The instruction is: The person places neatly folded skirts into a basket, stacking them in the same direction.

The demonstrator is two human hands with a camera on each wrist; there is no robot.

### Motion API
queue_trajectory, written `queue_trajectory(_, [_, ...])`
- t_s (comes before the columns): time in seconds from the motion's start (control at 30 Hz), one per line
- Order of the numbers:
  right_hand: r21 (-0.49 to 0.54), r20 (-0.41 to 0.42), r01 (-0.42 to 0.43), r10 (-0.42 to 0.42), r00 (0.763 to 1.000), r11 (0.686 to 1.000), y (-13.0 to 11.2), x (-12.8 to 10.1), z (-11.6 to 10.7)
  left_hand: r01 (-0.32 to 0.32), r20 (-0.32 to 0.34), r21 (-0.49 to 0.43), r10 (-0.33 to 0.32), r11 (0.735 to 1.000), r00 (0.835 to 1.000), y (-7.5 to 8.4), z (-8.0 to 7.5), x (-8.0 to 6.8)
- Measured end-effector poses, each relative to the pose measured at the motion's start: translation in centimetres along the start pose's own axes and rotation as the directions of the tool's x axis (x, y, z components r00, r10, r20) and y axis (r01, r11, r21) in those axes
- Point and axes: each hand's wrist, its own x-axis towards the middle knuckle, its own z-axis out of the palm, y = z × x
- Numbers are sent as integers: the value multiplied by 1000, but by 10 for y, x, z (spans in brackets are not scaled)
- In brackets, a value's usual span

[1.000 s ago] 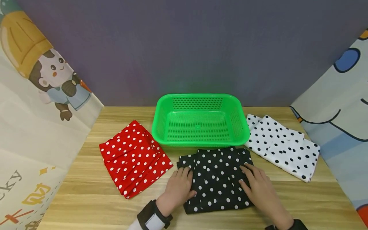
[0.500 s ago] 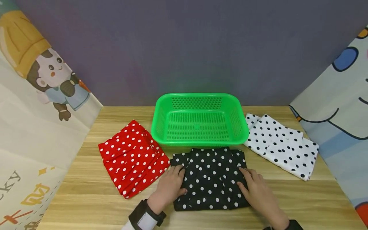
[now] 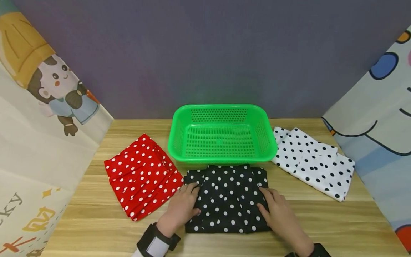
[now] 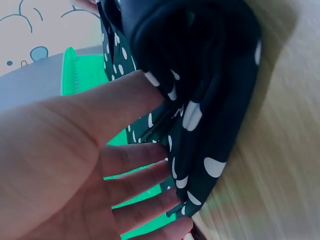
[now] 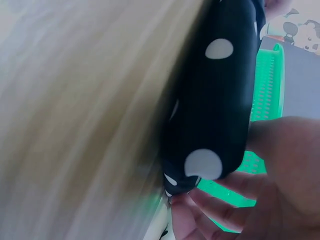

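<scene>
A folded black cloth with white dots (image 3: 226,200) lies on the table below the green basket in the head view. My left hand (image 3: 183,203) rests along its left edge. In the left wrist view the straight fingers (image 4: 142,185) touch the cloth's side, and the thumb lies on its upper part. On the opposite edge, my right hand (image 3: 279,210) touches the cloth with its extended fingers and thumb. The right wrist view has the fingertips against the cloth (image 5: 215,100) near the tabletop. Left of it, a folded red cloth with white dots (image 3: 142,175) comes up to my left fingertips.
The green perforated basket (image 3: 221,157) stands at the back of the wooden table (image 3: 324,221), with nothing inside. To its right lies a folded white cloth with black dots (image 3: 314,164). A dark wall (image 3: 218,53) closes off the back, with printed sheets at both sides.
Both my hands and the black cloth have slid left together across the table. The red cloth has shifted slightly left. The basket and white cloth have stayed in place.
</scene>
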Motion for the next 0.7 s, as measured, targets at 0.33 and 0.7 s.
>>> queue_trajectory(0.33, [24, 42, -40, 39, 998, 999, -10, 5, 0, 25, 21, -53, -24, 998, 999, -7, -4, -3])
queue_trajectory(0.7, [49, 57, -89, 86, 995, 995, -8, 24, -9, 106, -94, -52, -111, 993, 989, -10, -1, -4])
